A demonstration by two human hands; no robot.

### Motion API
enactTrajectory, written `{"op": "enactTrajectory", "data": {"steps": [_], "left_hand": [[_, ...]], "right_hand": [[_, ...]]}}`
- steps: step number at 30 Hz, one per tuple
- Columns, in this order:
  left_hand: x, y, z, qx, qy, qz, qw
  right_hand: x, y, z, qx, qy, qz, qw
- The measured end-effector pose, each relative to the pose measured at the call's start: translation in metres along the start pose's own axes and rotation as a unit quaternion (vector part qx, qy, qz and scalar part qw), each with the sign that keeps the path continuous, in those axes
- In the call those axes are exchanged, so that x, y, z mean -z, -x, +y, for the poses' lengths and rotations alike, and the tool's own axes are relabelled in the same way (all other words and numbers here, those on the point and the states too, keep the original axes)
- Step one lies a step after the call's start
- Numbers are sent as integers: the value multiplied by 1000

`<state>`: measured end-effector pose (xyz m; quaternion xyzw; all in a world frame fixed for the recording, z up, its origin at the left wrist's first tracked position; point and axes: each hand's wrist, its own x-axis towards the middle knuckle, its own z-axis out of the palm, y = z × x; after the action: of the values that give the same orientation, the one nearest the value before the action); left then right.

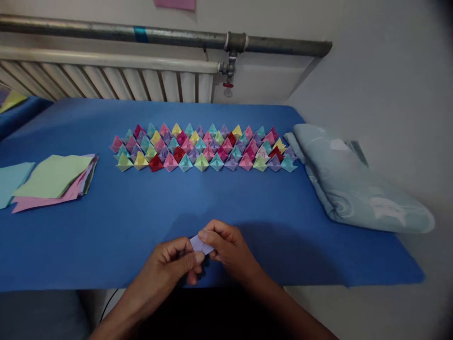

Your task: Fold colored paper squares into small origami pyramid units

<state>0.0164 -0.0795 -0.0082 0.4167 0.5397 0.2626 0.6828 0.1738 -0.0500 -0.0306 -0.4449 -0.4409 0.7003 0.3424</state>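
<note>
A small folded piece of lavender paper (201, 245) is pinched between both hands, just over the front part of the blue table. My left hand (173, 262) grips its left end, thumb on top and fingers partly curled beneath. On the right end, my right hand (228, 245) presses with the thumb over bent fingers, hiding that edge. Beyond the hands stand several rows of folded paper boats (201, 162) in pink, turquoise, yellow, purple, green and red.
Loose coloured paper sheets (53, 177) lie stacked at the left, beside a light blue sheet (14, 182). A folded pale green cloth (354, 184) rests on the right of the blue table (123, 241). A radiator (130, 85) and a metal pipe (184, 37) run along the back wall.
</note>
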Motion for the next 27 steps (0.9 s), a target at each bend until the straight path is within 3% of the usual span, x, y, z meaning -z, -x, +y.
{"op": "enactTrajectory", "data": {"steps": [5, 7, 9, 11, 14, 17, 21, 23, 24, 25, 27], "left_hand": [[0, -1, -1, -19, -48, 19, 998], [1, -2, -3, -16, -37, 28, 999], [2, -3, -5, -6, 2, 47, 999], [2, -5, -7, 1, 50, 71, 996], [0, -7, -7, 17, 125, 85, 988], [-3, -8, -6, 48, 176, 66, 981], [-3, -6, -8, 77, 140, 49, 986], [2, -4, -13, 36, 33, 75, 996], [5, -3, -17, -15, -43, 105, 993], [8, -2, -20, -85, -124, 141, 979], [13, -2, -27, -242, -275, 194, 910]], "right_hand": [[-1, -3, -3, 46, 53, 19, 997], [0, -3, -3, 47, 62, 5, 997], [2, 0, -2, 103, 109, 35, 988], [6, 4, 1, 228, 211, 95, 946], [11, 9, 5, 400, 383, 100, 827], [12, 8, 9, 446, 476, 64, 756], [12, 2, 14, 454, 509, 85, 727], [13, 0, 17, 452, 506, 86, 729], [14, 0, 17, 448, 505, 85, 733], [16, 0, 18, 443, 505, 81, 736], [18, 2, 19, 431, 516, 67, 737]]}}
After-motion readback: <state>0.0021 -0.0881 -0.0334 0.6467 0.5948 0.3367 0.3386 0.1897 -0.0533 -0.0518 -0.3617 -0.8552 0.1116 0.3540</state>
